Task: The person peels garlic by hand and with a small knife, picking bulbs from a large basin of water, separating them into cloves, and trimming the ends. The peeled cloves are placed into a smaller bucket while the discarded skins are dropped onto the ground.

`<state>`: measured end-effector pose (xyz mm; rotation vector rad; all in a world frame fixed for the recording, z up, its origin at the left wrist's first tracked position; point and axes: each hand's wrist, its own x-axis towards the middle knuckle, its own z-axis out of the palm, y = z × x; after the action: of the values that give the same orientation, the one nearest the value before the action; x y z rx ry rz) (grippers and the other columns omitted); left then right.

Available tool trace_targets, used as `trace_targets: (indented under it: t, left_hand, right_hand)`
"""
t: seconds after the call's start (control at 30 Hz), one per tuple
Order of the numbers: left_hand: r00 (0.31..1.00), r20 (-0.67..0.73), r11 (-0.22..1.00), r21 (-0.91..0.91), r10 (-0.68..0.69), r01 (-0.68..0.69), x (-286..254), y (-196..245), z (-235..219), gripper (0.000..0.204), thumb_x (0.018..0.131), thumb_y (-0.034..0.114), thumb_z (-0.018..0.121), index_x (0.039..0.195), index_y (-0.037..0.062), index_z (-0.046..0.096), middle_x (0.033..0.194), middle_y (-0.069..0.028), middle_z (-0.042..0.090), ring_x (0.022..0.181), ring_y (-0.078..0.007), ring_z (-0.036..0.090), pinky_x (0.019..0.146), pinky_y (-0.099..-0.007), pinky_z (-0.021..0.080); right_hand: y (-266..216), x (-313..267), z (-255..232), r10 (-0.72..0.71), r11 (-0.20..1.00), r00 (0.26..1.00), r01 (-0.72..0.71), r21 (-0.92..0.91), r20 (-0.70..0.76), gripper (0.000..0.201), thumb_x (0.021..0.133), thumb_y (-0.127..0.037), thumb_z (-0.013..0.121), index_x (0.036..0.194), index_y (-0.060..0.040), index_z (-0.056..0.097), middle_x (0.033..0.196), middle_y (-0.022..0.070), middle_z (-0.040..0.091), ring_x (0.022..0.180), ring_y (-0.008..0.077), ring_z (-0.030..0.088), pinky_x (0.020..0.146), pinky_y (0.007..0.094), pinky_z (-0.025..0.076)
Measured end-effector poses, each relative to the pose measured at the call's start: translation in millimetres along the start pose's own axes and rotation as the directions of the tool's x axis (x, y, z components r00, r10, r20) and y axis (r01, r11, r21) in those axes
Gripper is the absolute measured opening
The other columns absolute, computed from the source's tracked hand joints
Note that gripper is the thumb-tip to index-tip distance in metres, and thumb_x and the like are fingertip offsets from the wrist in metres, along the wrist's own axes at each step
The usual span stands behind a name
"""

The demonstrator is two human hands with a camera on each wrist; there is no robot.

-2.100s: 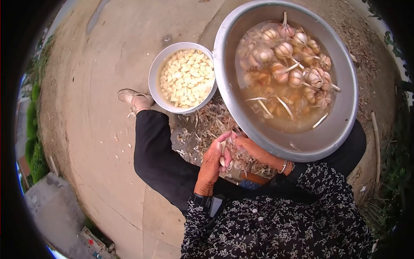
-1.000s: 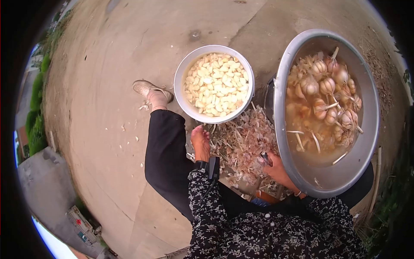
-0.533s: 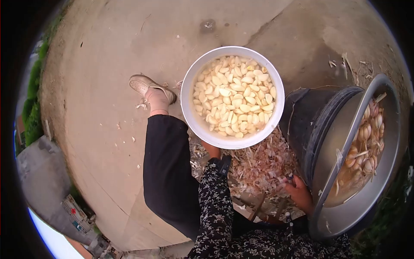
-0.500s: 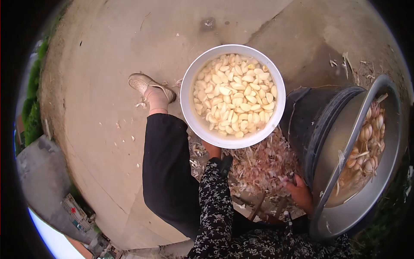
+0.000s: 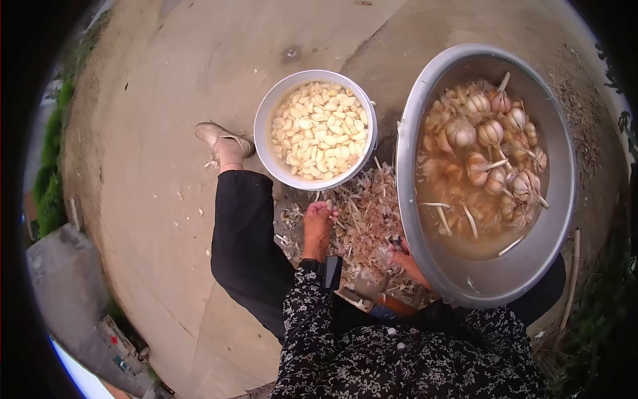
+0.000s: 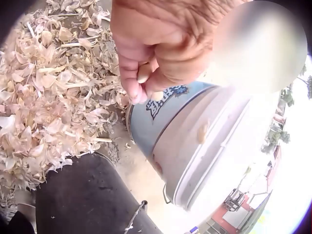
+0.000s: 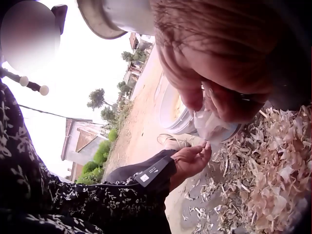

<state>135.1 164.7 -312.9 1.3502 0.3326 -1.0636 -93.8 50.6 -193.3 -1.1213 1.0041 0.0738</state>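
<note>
My left hand (image 5: 318,226) is below the white bucket (image 5: 260,136) in the head view. In the left wrist view, the fingers of my left hand (image 6: 165,44) are curled round a pale garlic clove (image 6: 144,73), with another pale piece at the fingertips. The right wrist view shows my right hand (image 7: 214,58) pinching whitish, papery garlic skin (image 7: 209,126); a small dark object lies by its fingers. In the head view this right hand (image 5: 411,264) is left of the metal basin (image 5: 488,282), partly hidden by its rim. The two hands are apart.
Peeled cloves (image 5: 319,130) lie in liquid in the bucket. Whole garlic bulbs (image 5: 490,133) sit in cloudy water in the basin. Loose skins (image 5: 365,223) cover the ground between the legs. A dark tub (image 6: 87,200) stands beside the bucket in the left wrist view.
My hands have moved apart since the oldest frame. My left hand has come out from beneath the bucket's edge. The head view has shifted, showing the basin more from above.
</note>
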Motion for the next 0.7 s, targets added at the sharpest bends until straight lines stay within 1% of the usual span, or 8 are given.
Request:
trace_targets:
  t: [0.1, 0.17, 0.4, 0.47, 0.53, 0.6, 0.67, 0.7]
  left_hand:
    - [0.982, 0.188, 1.0, -0.02, -0.014, 0.018, -54, 25, 22, 0.015, 0.087, 0.003, 0.059, 0.098, 0.003, 0.05, 0.084, -0.0088, 0.06, 0.07, -0.0165, 0.059, 0.062, -0.0254, 0.049]
    - [0.941, 0.338, 0.997, -0.055, -0.028, 0.049, -92, 43, 37, 0.018, 0.086, 0.006, 0.062, 0.1, 0.0042, 0.051, 0.084, -0.0076, 0.059, 0.073, -0.0163, 0.058, 0.065, -0.0255, 0.049]
    - [0.815, 0.573, 0.992, -0.123, 0.084, -0.016, -191, 76, 77, 0.019, 0.086, 0.008, 0.063, 0.1, 0.0065, 0.051, 0.084, -0.0065, 0.052, 0.07, -0.0134, 0.049, 0.057, -0.02, 0.041]
    - [0.801, 0.591, 0.992, -0.125, 0.098, -0.029, -205, 79, 80, 0.02, 0.085, 0.009, 0.064, 0.101, 0.0061, 0.051, 0.083, -0.0064, 0.051, 0.068, -0.0128, 0.048, 0.054, -0.0191, 0.039]
    - [0.779, 0.621, 0.994, -0.104, 0.089, -0.031, -217, 80, 81, 0.018, 0.086, 0.011, 0.064, 0.099, 0.007, 0.052, 0.082, -0.0056, 0.053, 0.067, -0.0111, 0.049, 0.053, -0.0182, 0.038]
    - [0.823, 0.568, 0.995, 0.074, 0.019, -0.074, -220, 80, 74, 0.017, 0.087, 0.012, 0.063, 0.098, 0.0069, 0.052, 0.081, -0.0051, 0.055, 0.066, -0.0103, 0.05, 0.052, -0.018, 0.038]
    - [0.868, 0.493, 0.964, 0.254, -0.054, -0.084, -215, 69, 56, 0.015, 0.087, 0.013, 0.062, 0.097, 0.0068, 0.052, 0.081, -0.0046, 0.056, 0.066, -0.0095, 0.051, 0.052, -0.0177, 0.038]
    - [0.929, 0.37, 0.918, 0.375, -0.023, -0.127, -204, 58, 41, 0.013, 0.088, 0.013, 0.061, 0.096, 0.0063, 0.053, 0.081, -0.0042, 0.058, 0.066, -0.0089, 0.052, 0.052, -0.0183, 0.038]
  right_hand:
    - [-64, -37, 0, 0.111, 0.994, 0.994, -0.111, -0.012, -0.024, 0.018, 0.089, -0.017, 0.059, 0.09, 0.001, 0.056, 0.085, 0.0034, 0.061, 0.08, 0.0103, 0.055, 0.072, 0.027, 0.046]
    - [-32, -40, -10, -0.536, 0.742, 0.835, 0.537, -0.402, 0.126, 0.022, 0.09, -0.021, 0.059, 0.089, 0.0008, 0.057, 0.078, 0.0011, 0.057, 0.074, 0.0098, 0.052, 0.068, 0.0265, 0.045]
    - [-4, -43, 5, -0.205, 0.971, 0.963, 0.178, 0.157, 0.173, 0.036, 0.089, -0.022, 0.058, 0.116, 0.0008, 0.05, 0.083, -0.0004, 0.05, 0.078, 0.0072, 0.047, 0.066, 0.0233, 0.041]
    - [-7, -48, 3, -0.306, 0.952, 0.944, 0.308, 0.005, 0.126, 0.027, 0.091, -0.021, 0.054, 0.109, -0.0007, 0.057, 0.085, 0.0082, 0.064, 0.075, 0.0151, 0.057, 0.073, 0.0323, 0.047]
    - [-17, -55, -4, -0.211, 0.838, 0.952, 0.293, -0.461, 0.222, 0.03, 0.088, -0.026, 0.056, 0.104, -0.0006, 0.057, 0.086, 0.0128, 0.064, 0.075, 0.0238, 0.06, 0.072, 0.0357, 0.047]
    - [-35, -67, -11, -0.256, 0.817, 0.936, 0.343, -0.463, 0.241, 0.033, 0.084, -0.028, 0.058, 0.096, 0.0029, 0.057, 0.087, 0.0199, 0.063, 0.077, 0.0315, 0.061, 0.072, 0.0389, 0.048]
    - [-33, -70, -18, -0.295, 0.394, 0.904, 0.41, -0.823, 0.309, 0.03, 0.082, -0.014, 0.056, 0.105, 0.004, 0.056, 0.076, 0.017, 0.06, 0.072, 0.0307, 0.062, 0.066, 0.0422, 0.05]
    - [-36, -77, -19, -0.401, 0.371, 0.893, 0.36, -0.856, 0.202, 0.025, 0.081, -0.014, 0.053, 0.096, 0.0057, 0.056, 0.085, 0.0228, 0.061, 0.082, 0.0386, 0.061, 0.072, 0.0478, 0.048]
